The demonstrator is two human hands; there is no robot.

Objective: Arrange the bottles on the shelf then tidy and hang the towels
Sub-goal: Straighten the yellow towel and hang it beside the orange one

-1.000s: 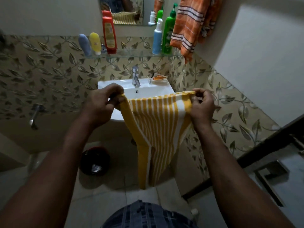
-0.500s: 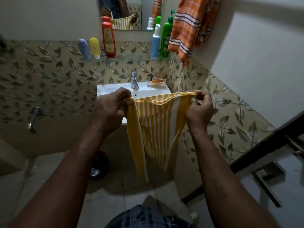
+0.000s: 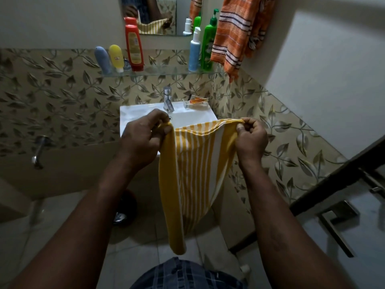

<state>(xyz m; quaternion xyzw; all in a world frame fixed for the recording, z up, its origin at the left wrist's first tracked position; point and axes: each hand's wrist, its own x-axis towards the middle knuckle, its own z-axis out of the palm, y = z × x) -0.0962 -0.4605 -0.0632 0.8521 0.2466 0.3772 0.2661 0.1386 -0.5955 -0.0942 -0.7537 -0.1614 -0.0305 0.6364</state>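
A yellow-and-white striped towel (image 3: 193,174) hangs folded in front of the sink. My left hand (image 3: 143,136) pinches its top left corner and my right hand (image 3: 251,138) pinches its top right corner. On the glass shelf (image 3: 164,71) stand a grey-blue bottle (image 3: 102,59), a yellow bottle (image 3: 116,57) and a red bottle (image 3: 134,45) at the left. A light blue spray bottle (image 3: 194,51) and a green pump bottle (image 3: 209,42) stand at the right. An orange striped towel (image 3: 235,34) hangs on the wall right of the shelf.
Below the shelf is a white sink (image 3: 135,113) with a chrome tap (image 3: 167,99) and a soap dish (image 3: 196,102). A mirror (image 3: 152,15) hangs above. A wall tap (image 3: 38,151) sticks out at the left. A dark bin (image 3: 125,207) sits on the floor. A door (image 3: 343,205) stands at the right.
The towel's hanging part has been drawn up and its top edge now sags between my hands. Both hands kept their grip on the corners.
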